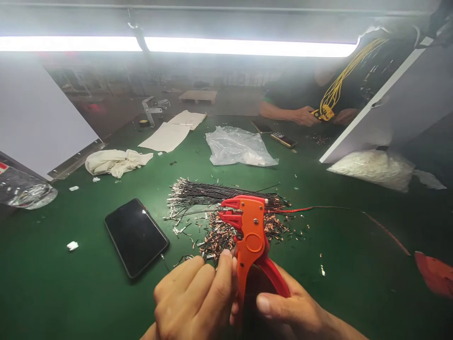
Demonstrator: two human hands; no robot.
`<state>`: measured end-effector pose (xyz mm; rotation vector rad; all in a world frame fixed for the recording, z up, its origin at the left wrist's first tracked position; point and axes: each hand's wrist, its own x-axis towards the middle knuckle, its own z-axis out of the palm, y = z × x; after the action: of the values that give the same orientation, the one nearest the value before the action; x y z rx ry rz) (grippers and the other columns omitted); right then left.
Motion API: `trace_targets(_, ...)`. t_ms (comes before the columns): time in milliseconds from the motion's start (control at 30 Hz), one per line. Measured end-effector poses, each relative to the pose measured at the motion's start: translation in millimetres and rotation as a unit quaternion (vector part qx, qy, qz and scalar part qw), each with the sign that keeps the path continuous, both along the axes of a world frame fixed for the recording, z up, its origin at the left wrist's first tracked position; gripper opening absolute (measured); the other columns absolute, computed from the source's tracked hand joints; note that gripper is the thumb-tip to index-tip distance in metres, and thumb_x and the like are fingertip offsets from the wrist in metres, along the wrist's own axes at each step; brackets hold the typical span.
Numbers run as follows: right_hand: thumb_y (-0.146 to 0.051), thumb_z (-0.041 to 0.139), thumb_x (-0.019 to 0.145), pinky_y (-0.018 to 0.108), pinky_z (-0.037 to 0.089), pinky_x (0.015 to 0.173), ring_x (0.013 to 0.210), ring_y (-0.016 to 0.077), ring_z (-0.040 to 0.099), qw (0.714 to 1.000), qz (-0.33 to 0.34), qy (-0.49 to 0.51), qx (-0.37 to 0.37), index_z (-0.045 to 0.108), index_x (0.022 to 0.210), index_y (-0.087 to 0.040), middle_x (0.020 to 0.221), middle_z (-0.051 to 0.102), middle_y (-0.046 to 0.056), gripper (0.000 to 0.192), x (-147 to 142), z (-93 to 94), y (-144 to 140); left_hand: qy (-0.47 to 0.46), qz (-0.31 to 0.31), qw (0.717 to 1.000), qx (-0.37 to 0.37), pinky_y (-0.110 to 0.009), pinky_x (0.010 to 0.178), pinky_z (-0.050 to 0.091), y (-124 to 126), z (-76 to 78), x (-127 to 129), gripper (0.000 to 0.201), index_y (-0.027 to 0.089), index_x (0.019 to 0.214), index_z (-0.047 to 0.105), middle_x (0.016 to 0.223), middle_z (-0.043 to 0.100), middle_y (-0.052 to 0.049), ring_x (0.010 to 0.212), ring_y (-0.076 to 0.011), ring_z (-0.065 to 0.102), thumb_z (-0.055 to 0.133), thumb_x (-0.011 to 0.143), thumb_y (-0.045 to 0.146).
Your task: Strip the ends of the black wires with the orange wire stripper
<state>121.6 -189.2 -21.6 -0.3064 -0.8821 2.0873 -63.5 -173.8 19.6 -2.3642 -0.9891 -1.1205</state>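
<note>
A green-covered workbench sits beneath a long fluorescent light strip, flanked by angled white panels.

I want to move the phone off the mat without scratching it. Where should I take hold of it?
The phone lies flat, screen up, left of the wire pile. Probably pinch its two long edges from above: they look bare, with free green mat alongside.
</note>
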Motion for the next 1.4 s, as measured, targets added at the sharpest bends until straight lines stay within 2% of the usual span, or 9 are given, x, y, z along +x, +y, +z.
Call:
trace_targets(67,-0.029,0.059,0.095,0.034,0.045,0.083,0.083,0.0164,0.060,1.000,0.000,-0.006,0.021,0.067,0.108,-0.019,0.089,0.063,0.006,0.019,-1,0.5,1,0.013,-0.020,1.000,-0.013,-0.024,0.047,0.043,-2,-3.0,-2,0.017,0.002,0.106,0.063,0.054,0.061,0.002,0.046,-0.0101,0.055,0.059,0.090,0.009)
trace_targets(200,-0.033,0.061,0.094,0.033,0.045,0.078,0.081,0.0149,0.055,1.000,-0.012,0.005,-0.004,0.061,0.117,-0.020,0.091,0.056,0.005,0.026,-2,-3.9,2,0.015,-0.037,0.999,-0.018,-0.025,0.046,0.045,-2,-6.0,-1,0.018,0.001,0.106,0.062,0.054,0.062,0.001,0.045,-0.0102,0.054,0.060,0.089,0.008)
trace_targets(433,-0.037,0.061,0.093,0.028,0.037,0.068,0.071,0.0126,0.046,1.000,0.006,0.001,0.003,0.059,0.101,-0.015,0.080,0.050,0.003,0.024,-6,-13.3,1,0.001,-0.057,0.998,-0.019,-0.025,0.041,0.041,-2,-11.7,4,0.015,0.002,0.102,0.063,0.051,0.059,0.002,0.041,-0.0100,0.050,0.056,0.091,0.010)
trace_targets(567,-0.037,0.059,0.094,0.026,0.035,0.064,0.066,0.0105,0.042,0.999,0.003,0.021,-0.029,0.057,0.096,-0.015,0.079,0.046,0.001,0.022,-5,-12.4,2,0.008,-0.072,0.997,-0.040,-0.025,0.039,0.038,-4,-14.5,6,0.016,0.001,0.101,0.063,0.051,0.058,0.001,0.041,-0.0100,0.049,0.055,0.092,0.012)
trace_targets(767,-0.047,0.062,0.091,0.023,0.037,0.056,0.060,0.0096,0.044,0.999,0.011,-0.020,-0.038,0.054,0.100,-0.015,0.074,0.047,0.000,0.034,-4,-18.2,-1,0.006,-0.062,0.997,-0.041,-0.026,0.038,0.033,-5,-13.1,7,0.017,0.002,0.100,0.064,0.049,0.055,0.003,0.040,-0.0101,0.046,0.052,0.093,0.013)
trace_targets(933,-0.054,0.064,0.089,0.019,0.034,0.048,0.049,0.0051,0.039,0.997,0.002,-0.036,-0.067,0.052,0.097,-0.018,0.067,0.043,-0.005,0.039,-2,-21.0,-5,-0.021,-0.051,0.998,-0.036,-0.025,0.040,0.029,-8,-15.1,11,0.012,0.003,0.096,0.064,0.048,0.052,0.004,0.042,-0.0090,0.042,0.059,0.085,0.002)
trace_targets(1033,-0.060,0.064,0.087,0.018,0.033,0.045,0.044,0.0054,0.041,0.995,-0.009,-0.078,-0.062,0.053,0.095,-0.019,0.061,0.046,-0.006,0.043,0,-22.6,-5,-0.034,-0.058,0.997,-0.040,-0.025,0.040,0.027,-8,-18.8,13,0.012,0.004,0.094,0.064,0.047,0.050,0.005,0.042,-0.0089,0.039,0.061,0.083,0.000)
trace_targets(1233,-0.065,0.062,0.086,0.025,0.048,0.052,0.044,0.0103,0.053,0.992,-0.042,-0.087,-0.080,0.056,0.090,-0.016,0.055,0.055,-0.003,0.049,2,-35.7,-8,-0.035,-0.059,0.997,-0.035,-0.026,0.040,0.026,-7,-22.3,13,0.008,0.005,0.093,0.064,0.046,0.049,0.005,0.041,-0.0095,0.037,0.058,0.087,0.005)
trace_targets(1400,-0.071,0.054,0.087,0.018,0.038,0.041,0.041,0.0086,0.050,0.989,-0.053,-0.108,-0.085,0.055,0.088,-0.017,0.055,0.057,-0.002,0.054,4,-34.7,-10,-0.029,-0.054,0.997,-0.051,-0.026,0.041,0.029,-5,-18.1,11,0.010,0.006,0.095,0.064,0.047,0.051,0.005,0.041,-0.0098,0.040,0.058,0.088,0.006)
